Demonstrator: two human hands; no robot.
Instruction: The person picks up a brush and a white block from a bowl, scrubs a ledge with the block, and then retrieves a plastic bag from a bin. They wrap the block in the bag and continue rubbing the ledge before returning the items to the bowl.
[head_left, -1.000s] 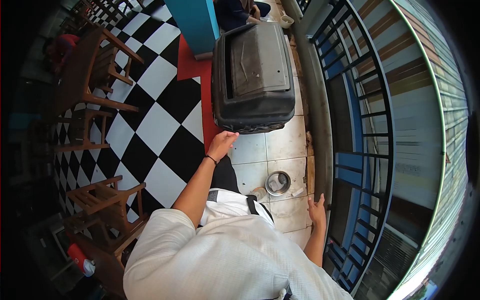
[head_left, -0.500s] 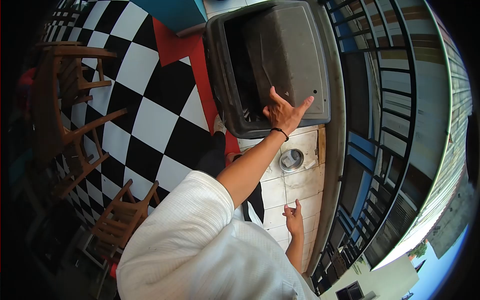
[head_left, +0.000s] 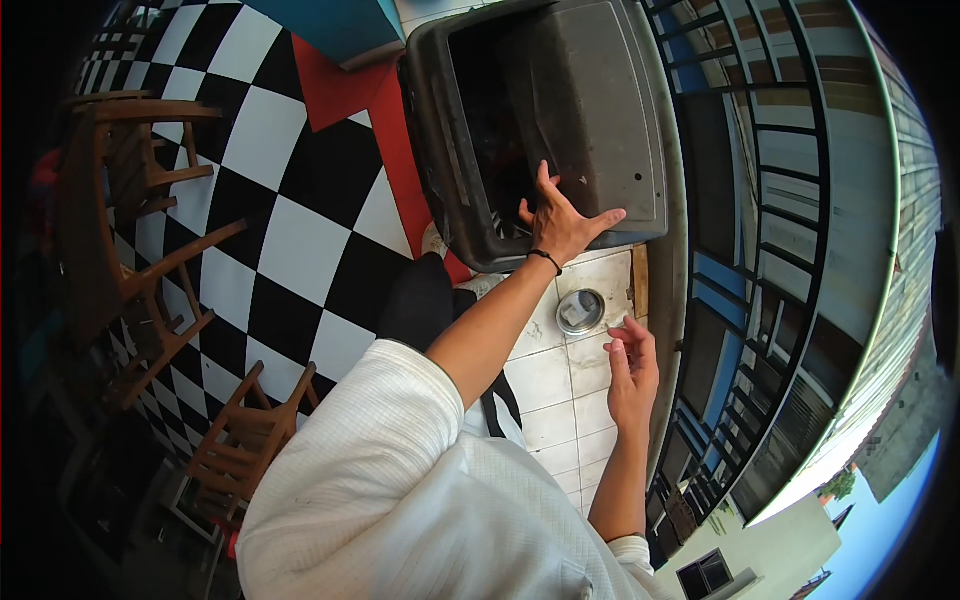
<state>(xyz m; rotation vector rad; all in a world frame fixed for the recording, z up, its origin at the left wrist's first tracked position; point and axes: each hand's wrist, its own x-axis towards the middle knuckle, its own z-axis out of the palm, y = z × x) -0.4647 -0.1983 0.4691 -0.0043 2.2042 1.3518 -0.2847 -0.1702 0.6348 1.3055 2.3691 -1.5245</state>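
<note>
My left hand (head_left: 563, 228), with a dark band at its wrist, is open with fingers spread at the near edge of a large dark grey bin (head_left: 430, 150). Its thumb points right across the grey lid (head_left: 600, 110), and its other fingers reach toward the dark opening, whose contents are hard to make out. My right hand (head_left: 632, 375) is over the white tiles, fingers loosely curled and apart from the thumb, with nothing clearly held. Just left of and beyond it sits a round metal tin (head_left: 581, 312) containing something pale.
Black railing (head_left: 820, 200) runs along the right, behind a grey ledge (head_left: 675, 200). Wooden chairs (head_left: 240, 430) stand at left on the black-and-white checkered floor (head_left: 330, 240). A blue pillar (head_left: 340, 30) rises beyond a red floor strip (head_left: 395, 150).
My right hand has moved up and right, closer to the tin. My left hand has shifted slightly left with its fingers still spread. The view has shifted a little.
</note>
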